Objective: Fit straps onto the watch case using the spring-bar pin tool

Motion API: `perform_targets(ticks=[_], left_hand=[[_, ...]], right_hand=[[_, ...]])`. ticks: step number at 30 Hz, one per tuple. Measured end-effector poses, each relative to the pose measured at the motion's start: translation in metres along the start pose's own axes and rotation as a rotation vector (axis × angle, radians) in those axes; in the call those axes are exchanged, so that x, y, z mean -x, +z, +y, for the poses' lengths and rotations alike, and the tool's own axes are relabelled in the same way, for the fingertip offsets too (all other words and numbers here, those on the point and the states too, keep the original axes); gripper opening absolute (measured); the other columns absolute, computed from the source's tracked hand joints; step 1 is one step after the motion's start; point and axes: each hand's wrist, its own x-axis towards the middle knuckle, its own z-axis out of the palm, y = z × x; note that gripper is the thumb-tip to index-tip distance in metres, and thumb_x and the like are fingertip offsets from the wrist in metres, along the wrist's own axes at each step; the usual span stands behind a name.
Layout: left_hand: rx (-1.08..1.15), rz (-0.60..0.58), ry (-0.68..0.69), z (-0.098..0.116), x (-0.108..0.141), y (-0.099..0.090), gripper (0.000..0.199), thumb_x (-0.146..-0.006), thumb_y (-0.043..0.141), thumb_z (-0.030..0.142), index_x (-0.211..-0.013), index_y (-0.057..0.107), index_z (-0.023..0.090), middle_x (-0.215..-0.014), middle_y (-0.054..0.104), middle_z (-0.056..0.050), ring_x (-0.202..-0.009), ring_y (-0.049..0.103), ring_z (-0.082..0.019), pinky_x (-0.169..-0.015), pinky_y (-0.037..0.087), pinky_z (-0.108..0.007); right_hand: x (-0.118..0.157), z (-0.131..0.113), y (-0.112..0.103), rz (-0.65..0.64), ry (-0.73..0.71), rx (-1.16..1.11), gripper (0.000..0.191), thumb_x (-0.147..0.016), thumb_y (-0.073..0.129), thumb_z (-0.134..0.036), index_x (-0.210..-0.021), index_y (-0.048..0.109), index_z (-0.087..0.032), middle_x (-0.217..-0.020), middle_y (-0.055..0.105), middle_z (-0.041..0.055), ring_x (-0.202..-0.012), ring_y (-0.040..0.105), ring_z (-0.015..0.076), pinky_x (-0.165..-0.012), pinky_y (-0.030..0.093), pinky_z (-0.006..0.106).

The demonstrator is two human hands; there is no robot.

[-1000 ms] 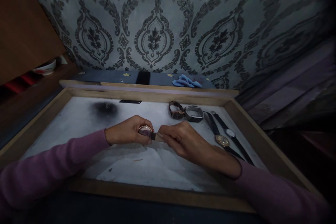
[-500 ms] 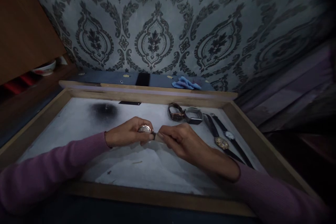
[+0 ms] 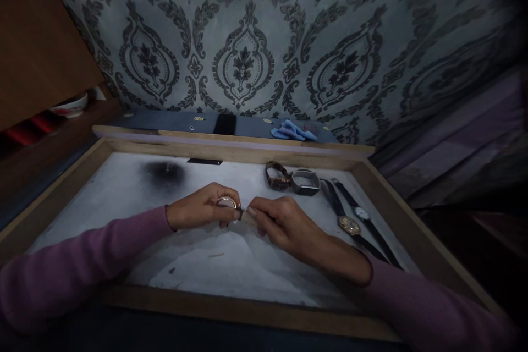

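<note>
Left hand (image 3: 202,210) grips a gold-rimmed watch (image 3: 226,202) above a wooden tray (image 3: 247,311). Right hand (image 3: 289,224) pinches its strap (image 3: 241,213), fingers narrow. Four more watches (image 3: 305,190) lie rightward inside.

Light: dim | upper-right corner: black | right edge: stretched, blurred

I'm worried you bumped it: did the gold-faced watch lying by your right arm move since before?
No. Against the wooden tray's right wall, the gold-faced watch lies in the same place, at the same slant.
</note>
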Motion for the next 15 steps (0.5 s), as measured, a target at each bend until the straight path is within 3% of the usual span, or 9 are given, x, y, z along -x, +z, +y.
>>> perform_targets(ticks=[15], left_hand=[[-0.050,0.005,0.001,-0.0006,-0.0010,0.0008,0.020,-0.077,0.063,0.032,-0.072,0.054,0.015,-0.053,0.050,0.006,-0.049,0.040,-0.007,-0.050,0.029,-0.020]], right_hand=[[-0.0002,0.0023,0.0051,0.017,-0.004,-0.015,0.027,-0.090,0.040,-0.019,-0.064,0.049,-0.016,-0.050,0.051,-0.0017,-0.041,0.042,0.0069,-0.046,0.028,0.020]])
